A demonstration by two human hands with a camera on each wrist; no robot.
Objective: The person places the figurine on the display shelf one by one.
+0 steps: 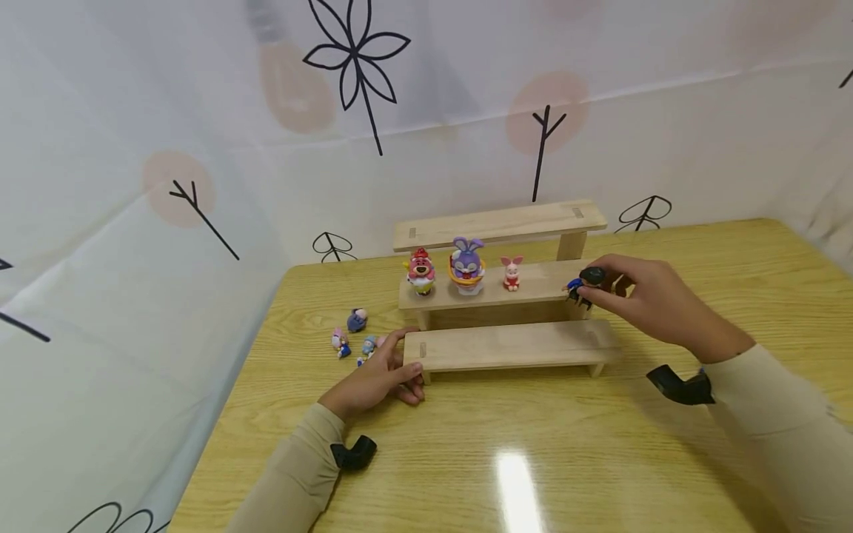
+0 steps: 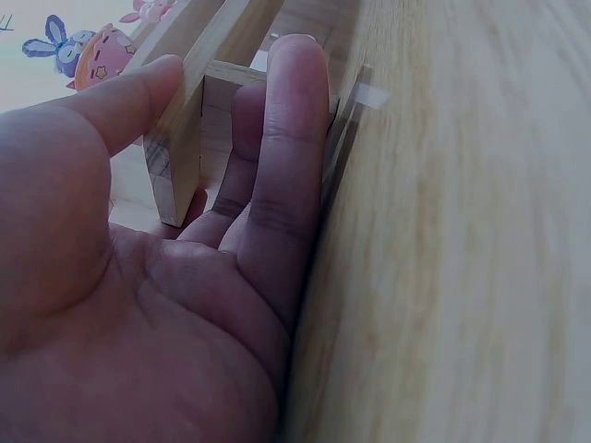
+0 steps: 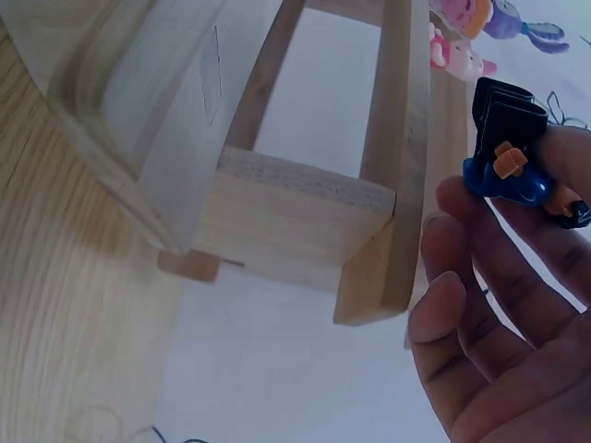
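Observation:
A three-step wooden display stand (image 1: 506, 346) occupies the middle of the table. My left hand (image 1: 376, 381) grips the left end of its lowest step, thumb (image 2: 148, 97) on the plank and fingers around its underside. Between thumb and fingers, my right hand (image 1: 649, 303) pinches a small figurine (image 3: 506, 171) with blue and black parts, by the right end of the middle step. Whether the figurine touches the step I cannot tell. Along that step stand a red-capped bear figurine (image 1: 421, 272), a purple rabbit figurine (image 1: 468, 266) and a pink piglet figurine (image 1: 511, 274).
Several small figurines lie left of the stand, among them a dark blue one (image 1: 356, 320) and a pink-and-blue one (image 1: 340, 343); my left hand partly covers others. Behind the wooden table (image 1: 453, 459) hangs a white patterned cloth (image 1: 453, 163).

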